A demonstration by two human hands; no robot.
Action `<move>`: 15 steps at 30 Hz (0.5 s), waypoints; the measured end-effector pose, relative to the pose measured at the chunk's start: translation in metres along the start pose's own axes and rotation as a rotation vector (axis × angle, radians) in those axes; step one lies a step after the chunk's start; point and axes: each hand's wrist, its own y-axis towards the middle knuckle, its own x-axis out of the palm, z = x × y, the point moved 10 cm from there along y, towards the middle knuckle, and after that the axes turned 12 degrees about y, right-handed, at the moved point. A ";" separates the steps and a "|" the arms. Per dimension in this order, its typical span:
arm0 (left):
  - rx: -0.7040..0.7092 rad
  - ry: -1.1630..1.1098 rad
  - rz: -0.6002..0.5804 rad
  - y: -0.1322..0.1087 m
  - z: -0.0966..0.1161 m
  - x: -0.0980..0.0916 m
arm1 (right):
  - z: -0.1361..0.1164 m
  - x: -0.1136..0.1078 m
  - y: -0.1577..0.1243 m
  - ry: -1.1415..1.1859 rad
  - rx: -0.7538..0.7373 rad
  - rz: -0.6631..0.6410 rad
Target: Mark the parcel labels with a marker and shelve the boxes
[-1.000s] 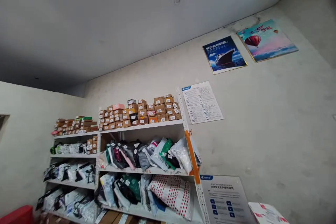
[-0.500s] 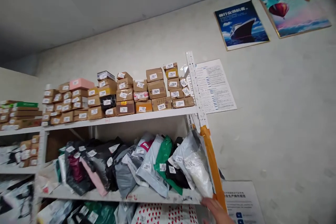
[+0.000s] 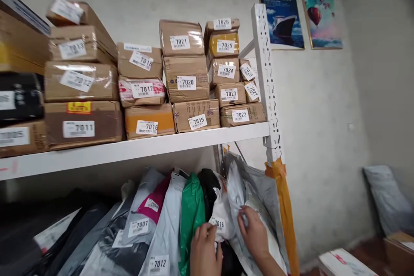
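Observation:
My left hand (image 3: 205, 251) is at the lower middle, fingers bent against a white mailing bag (image 3: 221, 207) labelled 7016, its thumb on the bag's lower part. To the right, my right hand (image 3: 255, 232) has its fingers curled at the edge of a pale grey mailing bag (image 3: 236, 185). A green mailing bag (image 3: 192, 200) stands left of the white one, with a black bag (image 3: 207, 183) behind. Another pale bag (image 3: 161, 224), labelled 7012, leans farther left. My fingertips are partly hidden by the bags.
Above the bags, a white shelf board (image 3: 194, 140) carries stacked, numbered cardboard boxes (image 3: 186, 82). The perforated post (image 3: 270, 86) has orange tape (image 3: 286, 211) lower down. Posters (image 3: 281, 19) hang on the wall. At lower right are a white box (image 3: 344, 263) and a brown carton (image 3: 401, 250).
The view has come closer to the shelf and lower. My right hand has gone from the taped post to the bags, and my left hand has come into view among them.

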 end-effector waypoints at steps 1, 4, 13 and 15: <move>-0.032 0.037 -0.004 0.009 -0.002 -0.002 | 0.010 -0.012 -0.002 -0.005 0.006 0.048; -0.087 0.123 -0.036 0.026 -0.008 -0.005 | 0.023 -0.032 -0.007 -0.008 -0.007 0.122; 0.003 0.110 -0.082 0.040 0.026 0.005 | -0.022 -0.014 -0.030 -0.007 -0.229 0.089; 0.025 0.078 -0.072 0.039 0.041 0.008 | -0.035 0.001 -0.037 -0.015 -0.321 0.053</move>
